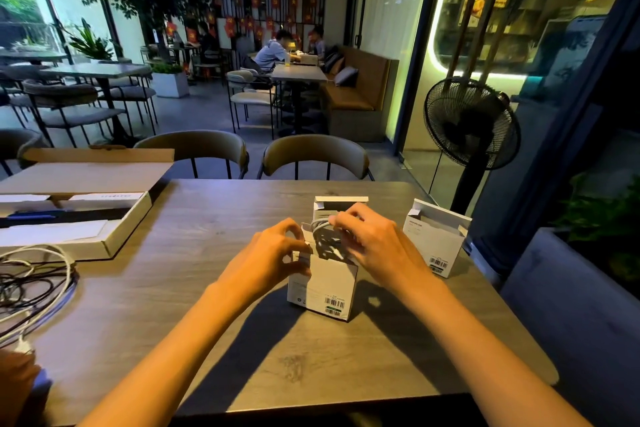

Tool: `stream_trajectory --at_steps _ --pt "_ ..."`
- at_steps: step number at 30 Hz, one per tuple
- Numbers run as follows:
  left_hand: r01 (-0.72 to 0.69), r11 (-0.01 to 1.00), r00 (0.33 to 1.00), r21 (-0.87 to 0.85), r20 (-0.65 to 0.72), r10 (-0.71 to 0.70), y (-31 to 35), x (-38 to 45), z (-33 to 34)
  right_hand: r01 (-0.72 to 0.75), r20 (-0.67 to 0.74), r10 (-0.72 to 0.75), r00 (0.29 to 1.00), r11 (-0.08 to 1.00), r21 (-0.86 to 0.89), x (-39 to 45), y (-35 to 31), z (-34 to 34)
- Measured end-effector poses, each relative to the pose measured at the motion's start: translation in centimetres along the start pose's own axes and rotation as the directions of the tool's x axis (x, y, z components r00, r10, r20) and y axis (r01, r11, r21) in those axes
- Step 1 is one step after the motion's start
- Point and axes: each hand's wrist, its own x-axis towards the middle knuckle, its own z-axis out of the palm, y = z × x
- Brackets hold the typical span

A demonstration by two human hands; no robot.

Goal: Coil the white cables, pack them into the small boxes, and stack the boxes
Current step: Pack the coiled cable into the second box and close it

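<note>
- While sitting upright mid-table, small white box (322, 284) open at the top, barcode facing the camera, flaps up.
- Left hand (273, 256) curled round the box's upper left edge, fingertips pinching the flap and wall there.
- Right hand (370, 239) over the opening, fingers bent and pinching a coiled white cable (320, 227), loop sitting half in the box mouth, half above it.
- Second open box (341, 206) just behind, partly hidden by the hands.
- Third open box (436, 241) off to the right, tilted a bit, barcode showing too.
- Far left on the wooden table (207, 322): loose tangle of white and dark cables (31, 288), well apart from the boxes.
- Behind that, big flat cardboard box (86, 215) with lid flipped open.
</note>
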Motion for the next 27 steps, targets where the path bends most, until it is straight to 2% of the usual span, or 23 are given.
stream_trajectory --at_steps 3,5,11,15,19,21,24,27 --pt "-0.013 1.0 0.999 0.017 -0.031 0.013 0.0 -0.2 0.2 0.122 0.062 -0.115 0.991 0.985 -0.126 -0.1 -0.3 0.8" --pt "-0.017 1.0 0.998 0.025 -0.061 0.019 0.0 -0.3 0.4 0.131 0.088 -0.119 0.989 0.982 -0.139 -0.2 -0.3 1.2" --pt "-0.045 0.999 0.992 0.013 -0.119 0.046 0.2 -0.9 0.7 0.001 0.079 0.001 0.997 1.0 -0.028 -0.3 -0.7 1.7" --pt "-0.057 0.997 0.985 0.05 -0.162 0.065 0.2 -1.1 0.9 -0.082 0.126 0.082 0.989 0.997 -0.003 -0.8 -1.0 2.5" --pt "-0.047 0.997 0.979 0.062 -0.196 0.058 0.1 -1.4 1.6 -0.087 0.059 0.081 0.995 0.991 0.103 -1.6 -0.9 3.6" --pt "-0.051 0.997 0.972 0.062 -0.224 0.064 0.0 -1.6 1.9 -0.08 -0.029 0.086 0.996 0.983 0.163 -2.2 -0.8 3.8" --pt "-0.083 0.995 0.96 0.059 -0.262 0.096 -0.4 -1.6 2.0 -0.175 -0.163 0.211 0.964 0.962 0.21 -3.0 -0.3 3.9" --pt "-0.094 0.993 0.955 0.07 -0.276 0.11 -1.3 -1.3 2.2 -0.285 -0.124 0.33 0.936 0.915 0.286 -3.7 0.5 4.6"
